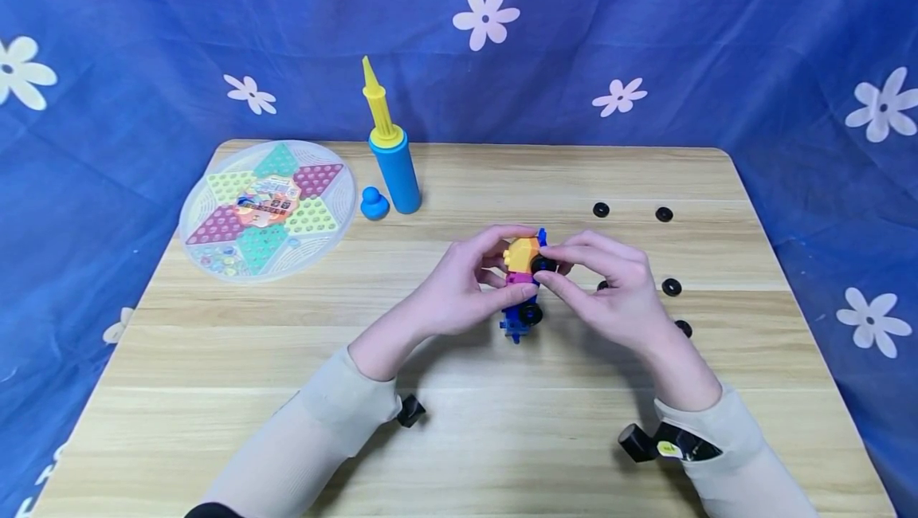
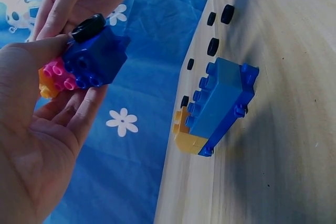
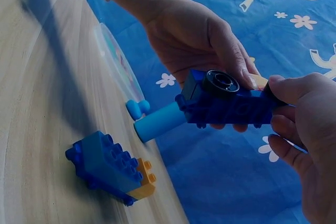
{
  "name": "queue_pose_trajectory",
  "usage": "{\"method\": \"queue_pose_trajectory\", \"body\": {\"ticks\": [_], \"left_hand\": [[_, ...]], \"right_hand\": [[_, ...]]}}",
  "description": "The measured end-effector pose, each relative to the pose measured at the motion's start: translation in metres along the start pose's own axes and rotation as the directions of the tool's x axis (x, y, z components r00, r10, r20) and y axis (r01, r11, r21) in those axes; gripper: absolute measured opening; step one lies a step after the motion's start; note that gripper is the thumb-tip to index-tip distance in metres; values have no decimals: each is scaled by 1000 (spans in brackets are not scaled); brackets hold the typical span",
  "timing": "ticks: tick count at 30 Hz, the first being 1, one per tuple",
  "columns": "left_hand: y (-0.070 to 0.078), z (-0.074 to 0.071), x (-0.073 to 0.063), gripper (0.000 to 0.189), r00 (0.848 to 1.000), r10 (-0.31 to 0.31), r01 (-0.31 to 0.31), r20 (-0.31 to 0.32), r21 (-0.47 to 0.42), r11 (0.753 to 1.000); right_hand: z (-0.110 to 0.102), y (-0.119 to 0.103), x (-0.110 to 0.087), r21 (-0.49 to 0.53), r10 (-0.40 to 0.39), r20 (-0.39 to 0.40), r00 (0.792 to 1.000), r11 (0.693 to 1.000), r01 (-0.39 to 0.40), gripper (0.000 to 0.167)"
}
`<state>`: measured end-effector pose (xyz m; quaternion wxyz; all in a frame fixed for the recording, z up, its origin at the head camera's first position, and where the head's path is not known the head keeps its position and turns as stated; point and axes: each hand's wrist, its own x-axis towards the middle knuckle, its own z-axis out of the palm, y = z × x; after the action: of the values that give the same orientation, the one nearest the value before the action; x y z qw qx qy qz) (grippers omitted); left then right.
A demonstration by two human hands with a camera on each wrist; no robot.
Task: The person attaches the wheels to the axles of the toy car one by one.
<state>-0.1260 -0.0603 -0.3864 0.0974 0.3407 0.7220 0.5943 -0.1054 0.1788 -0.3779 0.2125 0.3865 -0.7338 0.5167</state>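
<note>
My left hand (image 1: 459,287) grips a small building-block car (image 1: 522,257) with a blue base and pink and orange bricks, held above the table. A black wheel (image 3: 221,81) sits on the car's side near one end. At the other end, my right hand (image 1: 610,283) pinches a second black wheel (image 1: 543,264) between thumb and fingers, against the car's side. Below the hands, another block vehicle (image 2: 215,108), blue with an orange brick at one end, stands on the table. In the head view the hands and held car mostly hide it.
Several loose black wheels (image 1: 671,287) lie on the wooden table (image 1: 287,422) to the right. At the back left are a round Chinese checkers board (image 1: 337,243), a blue and yellow hand pump (image 1: 396,175) and a small blue knob-shaped piece (image 1: 374,205). A blue flowered cloth (image 1: 559,48) hangs behind.
</note>
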Motion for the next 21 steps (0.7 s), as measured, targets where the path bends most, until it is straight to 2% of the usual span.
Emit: {"method": "queue_pose_trajectory", "body": {"ticks": [9,21], "left_hand": [[-2,0,0,52,1000,13,-13,-2,-10,1000],[-1,-4,-1,61,1000,19,-19,-4,63,998]], "right_hand": [[-1,0,-2,22,4,-14,1000,1000,-4,21],[-6,-3,-2,-25,27,-40,999,999,-28,27]]}}
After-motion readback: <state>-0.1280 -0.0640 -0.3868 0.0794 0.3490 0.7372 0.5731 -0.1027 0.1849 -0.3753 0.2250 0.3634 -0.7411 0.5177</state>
